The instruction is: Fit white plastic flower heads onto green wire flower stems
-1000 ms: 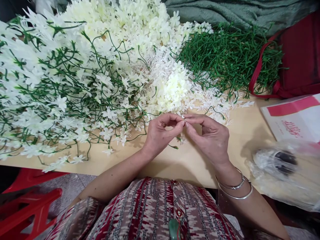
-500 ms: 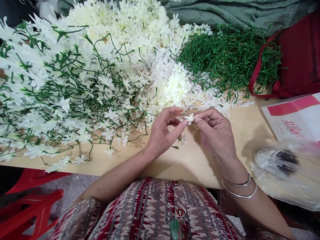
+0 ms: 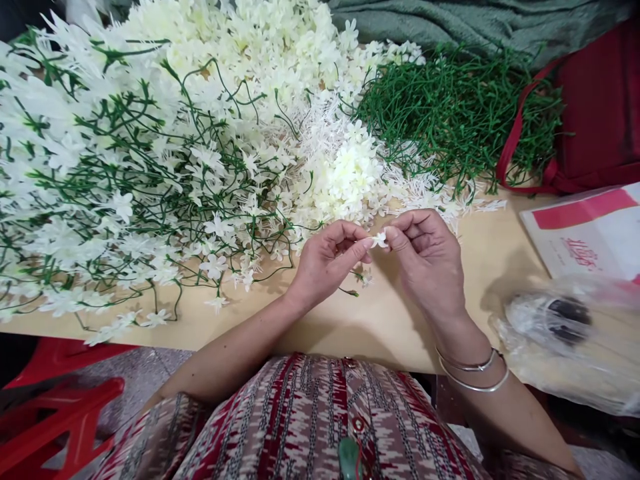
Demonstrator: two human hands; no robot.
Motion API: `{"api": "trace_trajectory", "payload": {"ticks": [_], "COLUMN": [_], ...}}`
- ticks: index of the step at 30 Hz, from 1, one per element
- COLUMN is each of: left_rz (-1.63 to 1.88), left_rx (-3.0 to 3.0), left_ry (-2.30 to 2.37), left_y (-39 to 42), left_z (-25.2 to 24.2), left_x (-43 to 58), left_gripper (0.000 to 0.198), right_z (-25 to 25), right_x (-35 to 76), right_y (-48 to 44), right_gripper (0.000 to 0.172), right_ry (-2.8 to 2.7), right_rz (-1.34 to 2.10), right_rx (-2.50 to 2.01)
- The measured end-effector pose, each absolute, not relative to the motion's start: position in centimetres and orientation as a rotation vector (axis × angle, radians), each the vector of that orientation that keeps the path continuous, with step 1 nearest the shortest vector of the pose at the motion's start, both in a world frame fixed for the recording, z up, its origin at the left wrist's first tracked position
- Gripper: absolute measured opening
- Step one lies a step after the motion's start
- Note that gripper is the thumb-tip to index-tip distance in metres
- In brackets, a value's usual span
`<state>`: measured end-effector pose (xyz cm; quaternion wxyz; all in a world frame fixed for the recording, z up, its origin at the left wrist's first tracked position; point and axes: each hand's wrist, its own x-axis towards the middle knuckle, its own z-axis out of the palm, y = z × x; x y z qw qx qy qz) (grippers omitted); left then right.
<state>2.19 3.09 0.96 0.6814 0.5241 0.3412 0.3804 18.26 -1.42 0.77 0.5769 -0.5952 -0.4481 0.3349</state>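
A small white blossom (image 3: 379, 239) sits pinched between the two hands, just this side of the mound of loose cream blossoms (image 3: 350, 175) and raised a little off the wooden table (image 3: 385, 327). The left hand (image 3: 325, 263) comes at it from the left, thumb and forefinger closed on its left edge. The other fingers are curled under. The right hand (image 3: 430, 260) meets it from the right, with thumb and forefinger tips (image 3: 391, 235) closed on the opposite edge, so the blossom lies straight ahead of both pinches and neither hand is clearly nearer. The line from pinch to pinch runs side to side, roughly parallel to the mound's near edge. The petals spread in the gap (which way the base faces is too small to tell).

Below the hands, on the near side of the mound, a short green stem (image 3: 349, 292) lies on the table. Left of the mound spread finished sprays (image 3: 125, 173) of white flowers on green wire. Right of it and farther back is a heap of bare green stems (image 3: 450, 113).
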Motion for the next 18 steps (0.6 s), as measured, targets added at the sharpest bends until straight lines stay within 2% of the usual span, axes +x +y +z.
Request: {"api": "trace_trajectory", "payload": {"ticks": [2,7,13,18], "left_rz": [0.88,0.919,0.937,0.832], "left_rx": [1.211,1.334,1.302,1.231], "left_ry": [0.783,0.882,0.852,0.808], "left_y": [3.09,3.18,3.17,3.29], "left_z": [1.04,0.94,0.91,1.49], "left_x": [2.06,1.76,1.88,1.92], "left_gripper": [0.026,0.019,0.021,0.034], "right_z": [0.62,0.51,1.06,1.37], "right_x": [18.6,19.2,18.96,19.0], "right_y": [-1.32,-1.47,-1.95,-1.86], "right_gripper": [0.007,0.025,0.007,0.012], "right_ry": [-1.071,-1.202,-1.305,-1.46], "right_rz": [0.83,0.962,0.699,0.43], "right_rx": [-1.348,-1.308,-1.396,-1.343]}}
